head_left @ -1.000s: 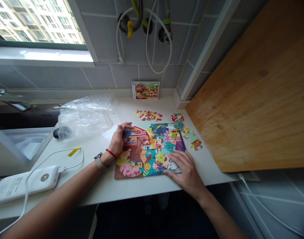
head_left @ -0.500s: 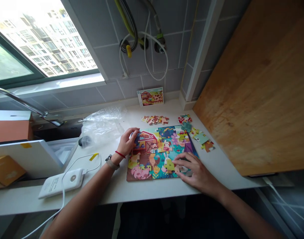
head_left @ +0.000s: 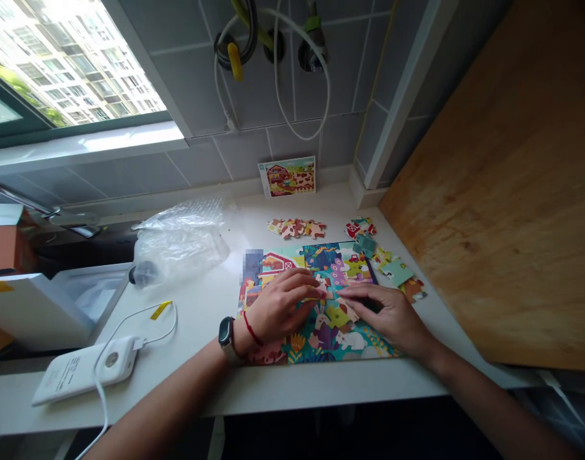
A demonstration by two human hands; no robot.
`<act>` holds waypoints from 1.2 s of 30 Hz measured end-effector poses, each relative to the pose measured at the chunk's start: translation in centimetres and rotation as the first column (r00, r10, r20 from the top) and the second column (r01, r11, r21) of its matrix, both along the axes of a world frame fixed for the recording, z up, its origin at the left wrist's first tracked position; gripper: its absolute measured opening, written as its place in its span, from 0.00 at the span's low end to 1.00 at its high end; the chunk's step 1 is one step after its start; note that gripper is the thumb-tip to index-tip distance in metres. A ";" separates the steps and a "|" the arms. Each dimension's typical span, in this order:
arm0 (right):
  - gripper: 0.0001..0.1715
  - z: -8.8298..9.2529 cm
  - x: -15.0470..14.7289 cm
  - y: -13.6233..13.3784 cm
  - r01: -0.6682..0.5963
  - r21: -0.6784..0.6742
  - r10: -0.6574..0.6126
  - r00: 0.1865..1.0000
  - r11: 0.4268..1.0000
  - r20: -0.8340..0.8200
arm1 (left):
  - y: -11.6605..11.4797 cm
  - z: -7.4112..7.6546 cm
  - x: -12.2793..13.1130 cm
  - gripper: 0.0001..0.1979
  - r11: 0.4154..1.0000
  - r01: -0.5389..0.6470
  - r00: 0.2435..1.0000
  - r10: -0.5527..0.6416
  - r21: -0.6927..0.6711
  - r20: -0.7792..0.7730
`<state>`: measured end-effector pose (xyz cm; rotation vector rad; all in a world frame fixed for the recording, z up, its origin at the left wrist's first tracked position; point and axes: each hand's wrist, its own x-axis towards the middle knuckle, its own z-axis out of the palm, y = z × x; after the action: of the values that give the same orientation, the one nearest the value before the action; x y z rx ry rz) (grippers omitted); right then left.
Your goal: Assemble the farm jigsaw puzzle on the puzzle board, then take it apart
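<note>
Readable text: none | white power bank (head_left: 84,370): small print, too blurred to read

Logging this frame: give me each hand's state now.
Left hand: curled on the jigsaw puzzle, grip unclear.
Right hand: resting on the jigsaw puzzle, grip unclear.

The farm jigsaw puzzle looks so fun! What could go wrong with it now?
The left hand and right hand are both on the colourful cardboard farm jigsaw puzzle, so joined pieces might slide apart. It lies near the front edge of the white counter, so a bumped piece could fall off. The loose cardboard pieces beside the wooden board could get knocked out of place.
</note>
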<state>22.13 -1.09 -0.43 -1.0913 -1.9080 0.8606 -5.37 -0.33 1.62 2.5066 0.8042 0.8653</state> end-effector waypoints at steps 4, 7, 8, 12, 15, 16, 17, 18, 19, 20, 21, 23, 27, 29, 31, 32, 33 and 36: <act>0.13 -0.2 -0.1 1.3 0.047 -0.012 -0.047 0.999 0.999 -0.004 | -0.6 -0.9 -0.3 0.14 0.999 -0.020 0.995 0.024 0.041 -0.095; 0.15 -0.1 -0.2 1.4 0.060 0.085 -0.059 0.998 0.995 -0.005 | -0.8 -1.1 -0.4 0.14 0.999 -0.003 0.989 0.011 0.051 -0.150; 0.15 0.0 -0.2 1.3 0.062 0.122 -0.063 0.998 0.991 -0.001 | -0.9 -1.1 -0.4 0.14 0.999 -0.001 0.986 0.008 0.045 -0.164; 0.11 0.2 -0.2 0.6 0.095 0.222 -0.109 0.993 0.970 0.052 | -1.0 -1.1 -0.4 0.13 1.000 -0.010 0.978 0.009 -0.005 -0.207; 0.11 0.2 0.0 0.3 0.115 0.243 -0.142 0.985 0.963 0.095 | -1.0 -1.1 -0.5 0.14 0.999 -0.013 0.973 0.005 -0.033 -0.230; 0.12 0.2 0.0 0.3 0.122 0.243 -0.152 0.982 0.962 0.109 | -1.0 -1.1 -0.5 0.14 0.999 -0.014 0.971 0.004 -0.038 -0.238; 0.13 0.1 0.1 0.3 0.126 0.243 -0.159 0.980 0.962 0.122 | -1.0 -1.1 -0.5 0.14 0.999 -0.014 0.969 0.003 -0.042 -0.248; 0.13 0.1 0.1 0.3 0.127 0.244 -0.163 0.978 0.961 0.133 | -1.0 -1.0 -0.5 0.14 0.999 -0.013 0.966 0.001 -0.046 -0.260; 0.13 0.0 0.2 0.3 0.126 0.245 -0.164 0.976 0.961 0.141 | -1.0 -1.0 -0.5 0.15 0.999 -0.010 0.962 -0.004 -0.051 -0.272; 0.13 0.0 0.2 0.3 0.119 0.243 -0.158 0.976 0.963 0.149 | -1.0 -1.0 -0.5 0.15 0.998 -0.005 0.959 -0.011 -0.056 -0.285; 0.12 0.0 0.2 0.2 0.108 0.240 -0.148 0.977 0.965 0.155 | -1.0 -1.0 -0.5 0.15 0.998 0.002 0.955 -0.019 -0.058 -0.295; 0.10 0.2 0.3 0.2 0.093 0.242 -0.135 0.977 0.966 0.164 | -1.0 -1.0 -0.5 0.16 0.998 0.026 0.950 -0.041 -0.052 -0.310; 0.08 1.4 1.2 0.3 0.146 0.328 -0.220 0.955 0.933 0.201 | -1.0 -0.8 -0.4 0.21 0.995 0.091 0.936 -0.097 -0.035 -0.340; 0.07 2.1 2.2 0.5 0.196 0.368 -0.302 0.919 0.909 0.255 | -1.1 -0.6 -0.2 0.22 0.992 0.115 0.932 -0.125 -0.050 -0.339; 0.11 2.5 3.3 0.7 0.240 0.371 -0.370 0.867 0.897 0.334 | -1.3 -0.4 0.1 0.22 0.988 0.135 0.932 -0.150 -0.068 -0.331; 0.14 2.4 3.9 0.9 0.259 0.364 -0.396 0.836 0.895 0.380 | -1.4 -0.3 0.2 0.22 0.987 0.147 0.930 -0.162 -0.072 -0.330; 0.19 2.2 4.5 1.0 0.275 0.356 -0.417 0.804 0.893 0.425 | -1.6 -0.2 0.3 0.23 0.984 0.161 0.927 -0.176 -0.075 -0.332; 0.28 0.9 5.7 1.4 0.303 0.343 -0.449 0.723 0.889 0.525 | -2.2 0.0 0.7 0.25 0.973 0.217 0.911 -0.233 -0.084 -0.342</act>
<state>27.79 0.36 0.45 -1.6625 -2.0803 0.0333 -4.69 -2.52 1.67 2.6834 0.6090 0.3229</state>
